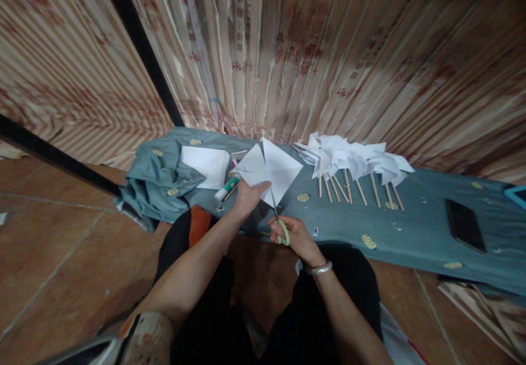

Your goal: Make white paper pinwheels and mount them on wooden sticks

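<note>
My left hand [249, 195] grips a white paper square [283, 165] by its lower left part, thumb on top. Slits run inward from the corners of this sheet. In my right hand [298, 236] are scissors [283, 232] with pale green handles, their blades at the sheet's lower corner. Left of my left hand lies a stack of white paper [205, 165]. A glue stick [227, 188] with a green label rests between the stack and that hand.
Several white paper pinwheels [353, 159] on wooden sticks lie in a row to the right. Farther right is a black phone [465, 225] on the green cloth [423, 233]. Behind hangs a patterned curtain [287, 52]. A dark pole [139, 47] stands at the left.
</note>
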`<act>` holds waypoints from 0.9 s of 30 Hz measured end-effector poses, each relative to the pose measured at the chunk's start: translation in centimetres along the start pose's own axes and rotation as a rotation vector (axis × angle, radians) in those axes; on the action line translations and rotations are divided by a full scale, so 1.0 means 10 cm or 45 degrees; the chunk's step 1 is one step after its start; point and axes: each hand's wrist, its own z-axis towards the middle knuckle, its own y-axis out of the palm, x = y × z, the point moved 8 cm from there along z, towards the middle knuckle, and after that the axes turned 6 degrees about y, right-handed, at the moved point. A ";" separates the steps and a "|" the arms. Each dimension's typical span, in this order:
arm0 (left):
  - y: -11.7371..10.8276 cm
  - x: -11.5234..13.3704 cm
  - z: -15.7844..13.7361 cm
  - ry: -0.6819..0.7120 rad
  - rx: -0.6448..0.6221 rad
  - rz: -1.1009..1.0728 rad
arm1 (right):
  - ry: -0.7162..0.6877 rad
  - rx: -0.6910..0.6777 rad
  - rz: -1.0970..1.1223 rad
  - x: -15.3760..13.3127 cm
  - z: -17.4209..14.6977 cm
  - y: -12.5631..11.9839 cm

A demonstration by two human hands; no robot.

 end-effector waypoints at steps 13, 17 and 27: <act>0.01 -0.07 -0.01 -0.041 -0.035 -0.099 | -0.019 0.020 -0.023 0.03 0.02 -0.04; 0.04 -0.07 -0.02 -0.052 -0.067 -0.100 | -0.013 0.023 -0.019 0.00 0.01 -0.03; 0.05 -0.05 -0.01 -0.011 -0.082 -0.132 | -0.030 0.029 -0.025 0.04 0.03 -0.05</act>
